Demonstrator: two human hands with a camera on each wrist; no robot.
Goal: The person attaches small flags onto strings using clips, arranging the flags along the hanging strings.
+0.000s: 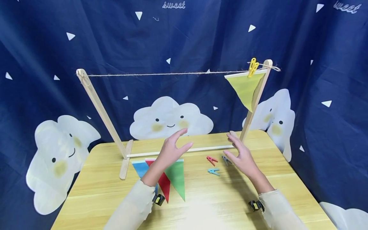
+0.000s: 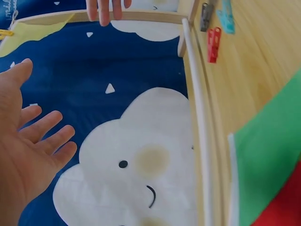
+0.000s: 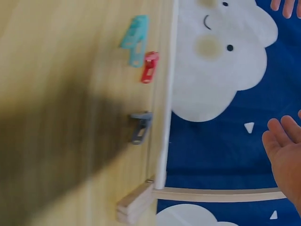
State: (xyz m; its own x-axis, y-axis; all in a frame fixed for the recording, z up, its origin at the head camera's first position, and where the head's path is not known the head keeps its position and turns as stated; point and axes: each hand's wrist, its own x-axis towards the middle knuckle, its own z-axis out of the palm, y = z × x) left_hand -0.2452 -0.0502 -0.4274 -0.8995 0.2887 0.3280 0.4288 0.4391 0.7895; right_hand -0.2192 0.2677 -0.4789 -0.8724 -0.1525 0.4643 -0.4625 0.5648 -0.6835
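Observation:
My left hand [image 1: 171, 151], fingers relaxed and holding nothing, hovers over the blue [image 1: 140, 167], red [image 1: 164, 187] and green [image 1: 176, 177] triangular flags, which overlap on the table. Likewise empty, my right hand [image 1: 242, 158] is raised near the right post with its fingers spread. Just left of it lie a red clothespin [image 1: 212, 160], a grey clothespin [image 1: 226, 160] and a light blue clothespin [image 1: 213, 172]. A yellow flag [image 1: 244, 88] hangs at the right end of the twine [image 1: 166, 74], pinned by a yellow clothespin [image 1: 253, 67].
The twine stretches between a left wooden post [image 1: 100, 110] and a right wooden post [image 1: 258, 92]. A pale rod [image 1: 210, 149] joins them low down, and the left post has a wooden foot [image 1: 126, 163]. Behind the table [image 1: 95, 198] hangs a dark blue curtain [image 1: 115, 38] with clouds.

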